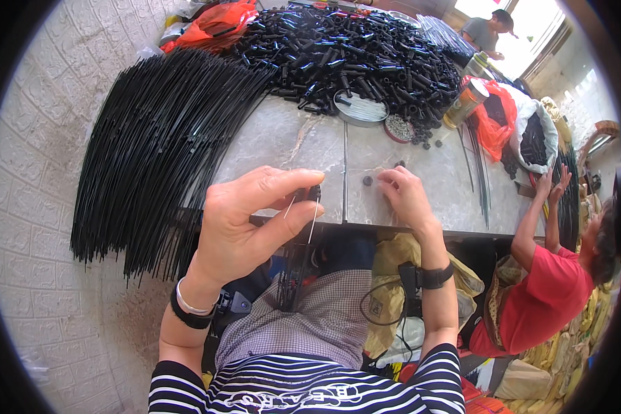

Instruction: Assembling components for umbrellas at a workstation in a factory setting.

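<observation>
Over the near edge of the table, my left hand [252, 217] is closed, with a small black plastic piece [315, 192] pinched between thumb and forefinger. Two thin, pale metal pins [314, 224] slant down from that hand. My right hand [406, 196] hovers low at the table top, its fingertips drawn together; what they hold, if anything, is hidden. Just beyond those fingertips a small dark piece [400, 164] shows, and I cannot tell whether they touch it. A small round black cap [368, 181] lies on the table to their left.
A big heap of black plastic tubes [352, 55] covers the far side. Long black rods [159, 152] fill the left. Round dishes hold pins [361, 109] and small metal parts [399, 128]. At right are a jar [465, 103], bags [535, 138] and a co-worker in red [545, 297].
</observation>
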Tool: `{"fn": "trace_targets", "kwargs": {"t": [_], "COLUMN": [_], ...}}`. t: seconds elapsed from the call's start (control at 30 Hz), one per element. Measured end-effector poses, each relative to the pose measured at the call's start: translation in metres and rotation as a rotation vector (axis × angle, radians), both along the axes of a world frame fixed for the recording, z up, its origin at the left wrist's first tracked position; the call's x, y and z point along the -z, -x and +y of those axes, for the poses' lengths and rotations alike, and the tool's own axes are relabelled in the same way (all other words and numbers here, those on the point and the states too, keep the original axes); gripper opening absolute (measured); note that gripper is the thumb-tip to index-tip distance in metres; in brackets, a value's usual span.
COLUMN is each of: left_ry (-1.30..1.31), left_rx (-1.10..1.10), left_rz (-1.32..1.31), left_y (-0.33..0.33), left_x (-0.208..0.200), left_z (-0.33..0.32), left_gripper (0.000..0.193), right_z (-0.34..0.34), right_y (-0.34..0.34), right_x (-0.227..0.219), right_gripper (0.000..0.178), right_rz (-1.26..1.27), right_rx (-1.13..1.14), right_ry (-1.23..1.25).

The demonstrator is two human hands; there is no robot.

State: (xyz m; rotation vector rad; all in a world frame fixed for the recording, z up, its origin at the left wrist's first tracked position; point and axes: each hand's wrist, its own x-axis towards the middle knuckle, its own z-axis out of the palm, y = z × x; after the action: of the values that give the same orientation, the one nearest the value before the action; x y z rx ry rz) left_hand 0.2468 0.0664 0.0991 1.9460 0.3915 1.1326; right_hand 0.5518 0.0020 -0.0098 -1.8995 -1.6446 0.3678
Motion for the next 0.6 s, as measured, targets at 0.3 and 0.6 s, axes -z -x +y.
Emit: {"fn": "trace_targets", "kwargs": {"t": [0.3, 0.6], "left_ry": [-0.011, -0.042], "left_rx": [0.03, 0.01], "left_rz": [0.024, 0.028], "left_y": [0.004, 0.009], "left_x": [-0.003, -0.004], "left_z": [-0.001, -0.005], "left_gripper": [0.03, 0.029], "right_z": [0.004, 0.007], "right_y": [0.009, 0.011], "right_x": [-0.005, -0.001], "right_gripper": [0.022, 0.02], "right_rz": [-0.025, -0.11], "right_rx": [-0.046, -0.104], "right_ry": [-0.078, -0.035]}}
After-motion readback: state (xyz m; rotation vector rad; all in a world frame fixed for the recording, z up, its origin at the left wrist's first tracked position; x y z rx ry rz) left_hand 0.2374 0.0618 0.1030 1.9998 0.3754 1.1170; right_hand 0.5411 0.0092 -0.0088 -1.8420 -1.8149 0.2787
